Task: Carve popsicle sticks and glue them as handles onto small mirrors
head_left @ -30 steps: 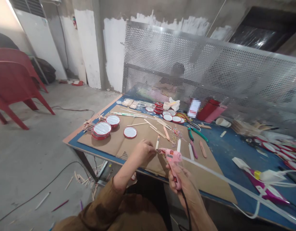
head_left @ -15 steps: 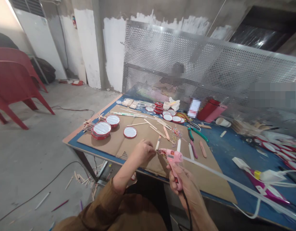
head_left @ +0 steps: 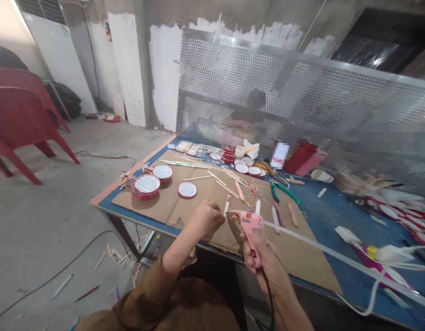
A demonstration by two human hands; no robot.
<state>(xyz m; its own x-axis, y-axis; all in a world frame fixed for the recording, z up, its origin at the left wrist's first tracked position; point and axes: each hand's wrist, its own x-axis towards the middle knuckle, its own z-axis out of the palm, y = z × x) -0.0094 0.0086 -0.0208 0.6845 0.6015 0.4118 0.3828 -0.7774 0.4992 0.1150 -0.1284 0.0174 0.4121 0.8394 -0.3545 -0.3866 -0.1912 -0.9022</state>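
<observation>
My right hand (head_left: 264, 259) is wrapped round the handle of a pink glue gun (head_left: 249, 225), whose nozzle points left toward my left hand. A long clear glue stick (head_left: 336, 258) sticks out behind the gun to the right. My left hand (head_left: 206, 217) is closed in a pinch just left of the nozzle; what it pinches is too small to make out. Both hands hover over a brown cardboard sheet (head_left: 164, 207) on the blue table (head_left: 323, 216). A pale craft stick (head_left: 227, 202) lies just beyond the nozzle.
Red-rimmed round lids (head_left: 146, 185) and wooden sticks lie on the cardboard's left and far side. Green-handled pliers (head_left: 284, 192) rest at the right. A perforated metal panel (head_left: 302, 101) backs the table, with a person behind it. Red chairs (head_left: 19, 124) stand far left.
The view shifted slightly. The glue gun's nozzle has edged a little closer to my left hand; both hands otherwise hold their places.
</observation>
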